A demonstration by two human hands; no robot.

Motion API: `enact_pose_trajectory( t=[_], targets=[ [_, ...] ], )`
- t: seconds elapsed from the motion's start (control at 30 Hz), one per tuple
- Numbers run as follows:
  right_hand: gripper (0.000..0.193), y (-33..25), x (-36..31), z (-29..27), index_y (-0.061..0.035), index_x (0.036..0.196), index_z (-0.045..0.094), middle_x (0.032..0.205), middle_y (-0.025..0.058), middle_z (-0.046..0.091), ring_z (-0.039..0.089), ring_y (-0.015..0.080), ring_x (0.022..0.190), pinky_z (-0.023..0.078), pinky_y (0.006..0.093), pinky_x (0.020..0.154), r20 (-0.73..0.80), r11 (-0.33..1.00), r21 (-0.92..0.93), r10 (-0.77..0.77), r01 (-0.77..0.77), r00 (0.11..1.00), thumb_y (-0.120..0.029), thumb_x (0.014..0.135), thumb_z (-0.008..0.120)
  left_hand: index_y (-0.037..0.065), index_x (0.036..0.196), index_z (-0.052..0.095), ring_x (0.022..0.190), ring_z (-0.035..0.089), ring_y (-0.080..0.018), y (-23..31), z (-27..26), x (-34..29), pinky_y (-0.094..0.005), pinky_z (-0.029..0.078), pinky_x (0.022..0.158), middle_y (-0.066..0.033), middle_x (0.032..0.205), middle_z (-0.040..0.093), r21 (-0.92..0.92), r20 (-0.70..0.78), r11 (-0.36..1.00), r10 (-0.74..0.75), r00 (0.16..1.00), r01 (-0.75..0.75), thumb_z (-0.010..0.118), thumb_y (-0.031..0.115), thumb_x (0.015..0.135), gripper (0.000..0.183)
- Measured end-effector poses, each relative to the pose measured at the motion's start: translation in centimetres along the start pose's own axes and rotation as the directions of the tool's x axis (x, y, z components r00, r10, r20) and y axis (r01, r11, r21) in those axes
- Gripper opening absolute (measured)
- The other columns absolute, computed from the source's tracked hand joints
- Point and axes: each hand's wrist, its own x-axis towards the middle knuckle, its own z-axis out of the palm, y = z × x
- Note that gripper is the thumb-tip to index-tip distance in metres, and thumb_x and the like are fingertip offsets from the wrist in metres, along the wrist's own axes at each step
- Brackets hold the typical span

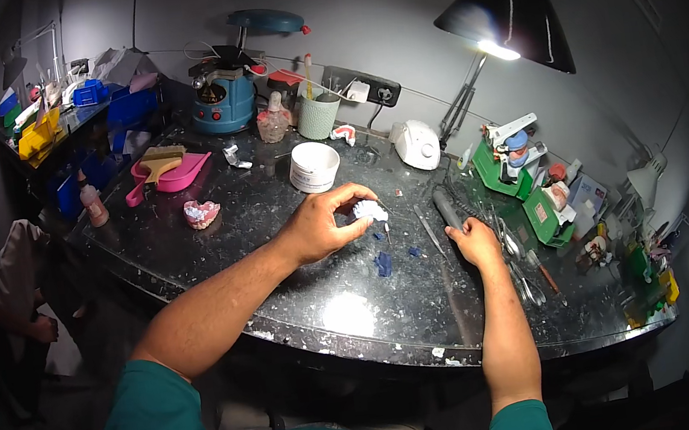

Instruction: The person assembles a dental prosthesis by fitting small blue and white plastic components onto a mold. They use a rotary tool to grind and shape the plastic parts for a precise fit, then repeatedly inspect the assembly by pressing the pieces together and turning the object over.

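I locate the white dental piece (371,210) above the worktop (260,189), pinched between thumb and fingers of the left hand (324,224). The right hand (477,242) grips the dark grey handpiece (446,207), apart from the piece. I judge work to be in progress: blue scraps (382,264) lie nearby; the remaining amount I cannot determine. A slim metal instrument (430,231) lies between the hands, a likely obstruction. Farther out stand the white tub (316,175) and white control unit (419,146); the pink-and-white dental model (203,215) sits left.

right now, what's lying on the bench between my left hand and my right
In the head view, dark blue scraps and a slim metal tool lie between your left hand and right hand.
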Motion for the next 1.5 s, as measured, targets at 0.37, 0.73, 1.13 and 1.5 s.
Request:
enact_pose_trajectory(
  t=[0.37, 0.73, 1.13, 1.5],
  targets=[
    [0.051, 1.0, 0.3, 1.6, -0.0014, 0.089, 0.055, 0.092, 0.0231, 0.066, 0.064, 0.0418, 0.092, 0.048, 0.0494, 0.079, -0.149, 0.997, 0.035, -0.062, 0.068, 0.987, -0.049, 0.086, 0.073, 0.002, 0.117, 0.065, 0.098, 0.068, -0.0114, 0.1, 0.2, -0.1, -0.028, 0.053, 0.091, -0.0057, 0.105, 0.072, 0.058, 0.015, 0.998, -0.003, 1.0, 0.002, 0.074, 0.012, 0.088, 0.032],
    [0.05, 0.5, 0.1, 0.6, -0.003, 0.114, 0.062, 0.115, 0.0186, 0.067, 0.064, 0.0368, 0.111, 0.05, 0.0476, 0.093, -0.031, 0.996, 0.077, 0.035, -0.033, 0.999, -0.045, 0.088, 0.072, 0.003, 0.116, 0.065, 0.093, 0.065, -0.0087, 0.8, 0.5, 0.3, -0.0253, 0.051, 0.083, -0.0036, 0.1, 0.072, 0.069, 0.016, 0.994, -0.083, 0.996, 0.081, 0.075, 0.004, 0.086, 0.031],
    [0.05, -0.3, -0.1, -0.3, -0.0016, 0.114, 0.062, 0.116, 0.0168, 0.067, 0.064, 0.0343, 0.112, 0.05, 0.0464, 0.094, 0.074, 0.994, 0.08, 0.064, -0.07, 0.995, -0.045, 0.089, 0.071, 0.0, 0.115, 0.065, 0.099, 0.066, -0.0114, 0.7, 0.8, 0.0, -0.027, 0.05, 0.089, -0.0048, 0.104, 0.071, 0.11, 0.076, 0.977, -0.19, 0.979, 0.181, 0.074, 0.002, 0.085, 0.032],
    [0.048, -0.4, -0.2, -0.5, -0.0007, 0.112, 0.062, 0.112, 0.0189, 0.067, 0.065, 0.035, 0.109, 0.051, 0.0472, 0.093, 0.058, 0.995, 0.085, 0.05, -0.055, 0.997, -0.043, 0.09, 0.071, 0.0, 0.115, 0.065, 0.1, 0.066, -0.0119, 0.4, 1.4, -0.2, -0.0271, 0.049, 0.091, -0.0047, 0.105, 0.07, 0.095, 0.082, 0.976, -0.204, 0.975, 0.196, 0.075, 0.002, 0.085, 0.031]
  ],
)
